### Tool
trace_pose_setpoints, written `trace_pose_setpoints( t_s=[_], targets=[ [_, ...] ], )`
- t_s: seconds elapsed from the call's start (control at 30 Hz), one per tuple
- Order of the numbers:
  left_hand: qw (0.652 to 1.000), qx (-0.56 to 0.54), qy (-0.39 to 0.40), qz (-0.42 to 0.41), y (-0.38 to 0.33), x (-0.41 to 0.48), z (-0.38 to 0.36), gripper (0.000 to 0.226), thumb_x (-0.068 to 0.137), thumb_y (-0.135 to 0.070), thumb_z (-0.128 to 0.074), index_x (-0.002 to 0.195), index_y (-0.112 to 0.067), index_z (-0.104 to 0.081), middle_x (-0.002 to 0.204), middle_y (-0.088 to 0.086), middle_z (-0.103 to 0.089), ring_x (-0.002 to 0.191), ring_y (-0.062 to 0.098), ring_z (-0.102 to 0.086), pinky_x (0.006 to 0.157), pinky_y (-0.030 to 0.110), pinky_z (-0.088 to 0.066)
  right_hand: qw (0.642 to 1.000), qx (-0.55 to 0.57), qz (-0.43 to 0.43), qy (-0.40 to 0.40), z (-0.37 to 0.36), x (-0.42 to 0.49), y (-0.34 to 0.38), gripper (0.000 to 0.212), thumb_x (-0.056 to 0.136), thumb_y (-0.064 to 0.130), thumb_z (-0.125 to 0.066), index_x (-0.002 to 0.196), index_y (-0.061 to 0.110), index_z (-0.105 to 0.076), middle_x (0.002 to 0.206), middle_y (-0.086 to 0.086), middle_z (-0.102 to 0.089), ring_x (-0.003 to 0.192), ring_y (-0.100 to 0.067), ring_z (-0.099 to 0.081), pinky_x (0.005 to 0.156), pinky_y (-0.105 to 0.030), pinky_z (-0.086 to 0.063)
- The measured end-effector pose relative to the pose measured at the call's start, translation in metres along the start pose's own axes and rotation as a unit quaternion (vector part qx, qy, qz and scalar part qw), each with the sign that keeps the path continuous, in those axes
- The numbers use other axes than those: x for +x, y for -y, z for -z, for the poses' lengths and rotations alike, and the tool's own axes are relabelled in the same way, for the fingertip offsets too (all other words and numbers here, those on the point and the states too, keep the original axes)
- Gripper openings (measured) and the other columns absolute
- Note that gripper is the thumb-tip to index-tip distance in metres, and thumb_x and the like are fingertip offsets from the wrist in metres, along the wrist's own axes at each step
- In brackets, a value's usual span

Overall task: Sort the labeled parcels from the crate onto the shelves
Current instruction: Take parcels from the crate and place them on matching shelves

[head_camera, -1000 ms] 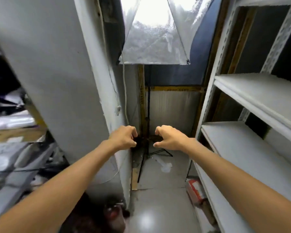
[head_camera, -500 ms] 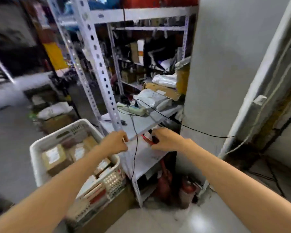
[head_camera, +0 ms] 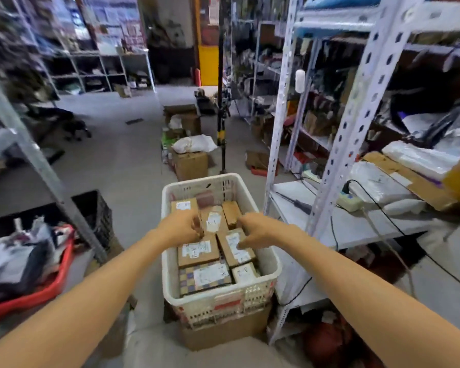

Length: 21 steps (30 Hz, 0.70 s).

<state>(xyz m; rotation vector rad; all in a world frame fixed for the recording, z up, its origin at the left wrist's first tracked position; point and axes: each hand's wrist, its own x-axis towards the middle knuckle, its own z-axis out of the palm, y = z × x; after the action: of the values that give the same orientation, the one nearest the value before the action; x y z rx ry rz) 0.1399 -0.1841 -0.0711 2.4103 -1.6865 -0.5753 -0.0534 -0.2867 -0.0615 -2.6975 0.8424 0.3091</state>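
Note:
A white plastic crate (head_camera: pixel 219 179) stands on a cardboard box straight ahead and holds several brown parcels with white labels. One labelled parcel (head_camera: pixel 198 251) lies in the middle, a chequered one (head_camera: pixel 205 276) nearer to me, and one marked by hand (head_camera: pixel 214 221) between my hands. My left hand (head_camera: pixel 179 227) hovers over the crate's left side with fingers curled, its fingertips at that parcel's edge. Over the right side, my right hand (head_camera: pixel 259 231) has curled fingers above another labelled parcel (head_camera: pixel 237 248). Neither hand holds anything. White metal shelves (head_camera: pixel 351 227) stand just to the right.
A power strip (head_camera: pixel 349 201) with black cables and white bags lie on the right shelf. A slanted shelf post (head_camera: pixel 45 168), a black crate (head_camera: pixel 93 208) and a red tub (head_camera: pixel 51 284) of clutter are at the left. Boxes (head_camera: pixel 191 164) and a tripod pole (head_camera: pixel 221 107) stand beyond the crate.
My view has swung left from a wall corner and bare shelves to the crate. Both hands, still empty with curled fingers, are now over the parcels.

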Motion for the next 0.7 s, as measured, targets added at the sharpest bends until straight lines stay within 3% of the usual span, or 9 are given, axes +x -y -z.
trace_pose_setpoints(
  t_s=[0.13,0.57,0.7],
  targets=[
    [1.0,-0.006,-0.002,0.021,0.034,0.027,0.018,0.037,0.082,-0.035,-0.067,0.115,-0.018,-0.062,0.111,0.001,-0.064,0.1,0.021,-0.061,0.084,0.034,-0.052,0.999,0.005,0.019,-0.044,0.01,0.053,0.007,0.044,0.085,0.033,-0.067,0.121,0.01,-0.052,0.121,-0.009,-0.056,0.106,-0.026,-0.054,0.085,-0.035,-0.048],
    [0.995,-0.035,0.024,0.087,0.095,0.12,0.013,0.035,0.083,-0.025,-0.068,0.115,-0.016,-0.059,0.113,0.004,-0.063,0.1,0.019,-0.06,0.081,0.031,-0.05,0.999,0.003,0.032,0.035,0.015,0.195,-0.015,0.051,0.082,0.033,-0.07,0.122,0.007,-0.054,0.121,-0.009,-0.059,0.106,-0.026,-0.057,0.09,-0.042,-0.051],
    [0.991,-0.055,0.029,0.118,0.106,0.151,0.011,0.036,0.083,-0.024,-0.068,0.117,-0.015,-0.058,0.112,0.004,-0.065,0.091,0.015,-0.057,0.071,0.025,-0.042,0.998,0.026,0.044,0.038,0.012,0.245,-0.035,0.049,0.082,0.032,-0.071,0.121,0.008,-0.055,0.12,-0.009,-0.061,0.104,-0.024,-0.059,0.088,-0.04,-0.052]
  ],
)
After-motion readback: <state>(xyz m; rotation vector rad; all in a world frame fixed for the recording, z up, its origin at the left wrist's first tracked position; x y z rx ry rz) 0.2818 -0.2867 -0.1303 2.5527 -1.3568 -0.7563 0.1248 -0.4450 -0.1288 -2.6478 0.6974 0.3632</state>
